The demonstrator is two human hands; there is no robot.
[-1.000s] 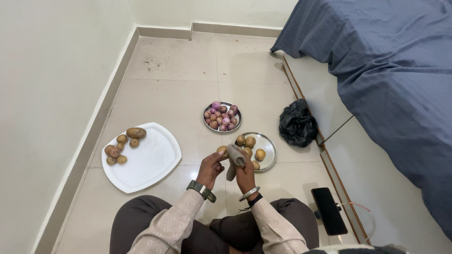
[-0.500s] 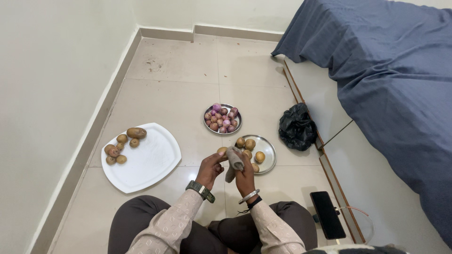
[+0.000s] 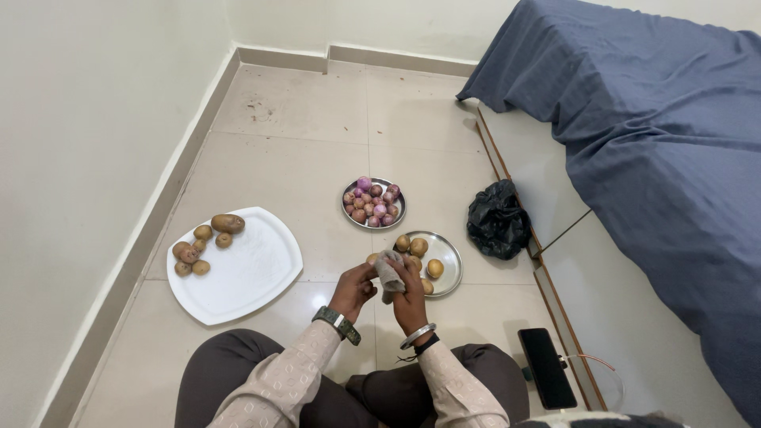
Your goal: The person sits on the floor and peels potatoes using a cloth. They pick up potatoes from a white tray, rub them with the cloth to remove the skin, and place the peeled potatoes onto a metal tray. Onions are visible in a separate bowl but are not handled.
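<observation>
The floor point(image 3: 301, 158) is laid with large pale beige tiles and runs to a corner at 12 o'clock, where cream walls point(image 3: 87, 119) meet it along a grey-beige skirting. A bed point(image 3: 658, 158) under a blue-grey cover fills the 2 o'clock side, its low pale frame edged in brown running down toward 4 o'clock. The person sits cross-legged at 6 o'clock in dark trousers and patterned pale sleeves. The left hand point(image 3: 353, 287), a watch on its wrist, grips a potato point(image 3: 372, 258) that only just shows above the fingers; the right hand point(image 3: 408, 293), a bangle on its wrist, is clenched on a grey-brown cloth point(image 3: 388, 273) pressed against that potato, just in front of the knees. Touching distance beyond, at 1 o'clock of the hands, a round steel plate point(image 3: 449, 255) holds several more potatoes, and farther toward 12 o'clock a second steel plate point(image 3: 400, 208) holds small red onions. At 9 o'clock a white squarish tray point(image 3: 246, 273) carries a cluster of potatoes in its far left corner. A crumpled black plastic bag point(image 3: 498, 222) lies against the bed frame at 2 o'clock, and a dark phone point(image 3: 546, 368), screen blank, with a thin cable lies at 4 o'clock.
</observation>
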